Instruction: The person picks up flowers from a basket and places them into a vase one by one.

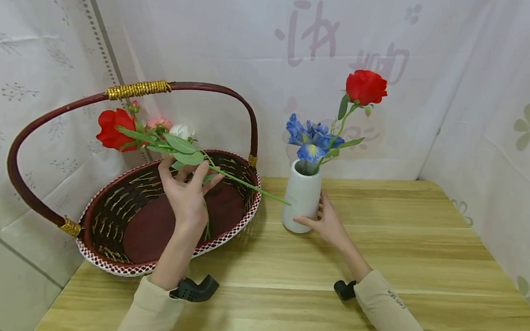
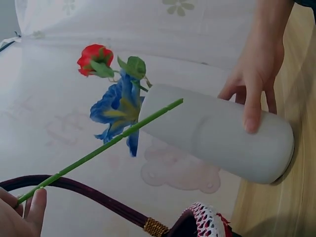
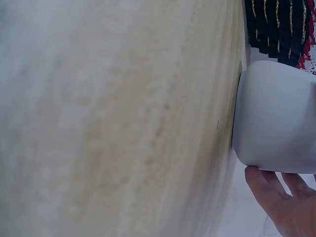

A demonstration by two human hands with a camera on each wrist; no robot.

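Over the basket, my left hand (image 1: 187, 193) pinches a green flower stem (image 1: 249, 185) with leaves. The stem's bare end points right, overlapping the vase in the head view. At its other side a red flower (image 1: 116, 129) shows, with a pink flower (image 1: 159, 122) and a white flower (image 1: 182, 131) close behind; I cannot tell which blooms the hand holds. My right hand (image 1: 330, 225) grips the white vase (image 1: 300, 202) low on its right side, thumb in front. The vase stands upright on the table with a blue iris (image 1: 311, 138) and a red rose (image 1: 366, 88) in it.
A dark woven basket (image 1: 99, 254) with a tall arched handle (image 1: 215, 87) and a white-and-red trimmed rim stands on the left of the wooden table (image 1: 404, 239). Another thin stem (image 1: 207, 223) hangs down inside it. A printed white curtain (image 1: 237, 38) rises behind.
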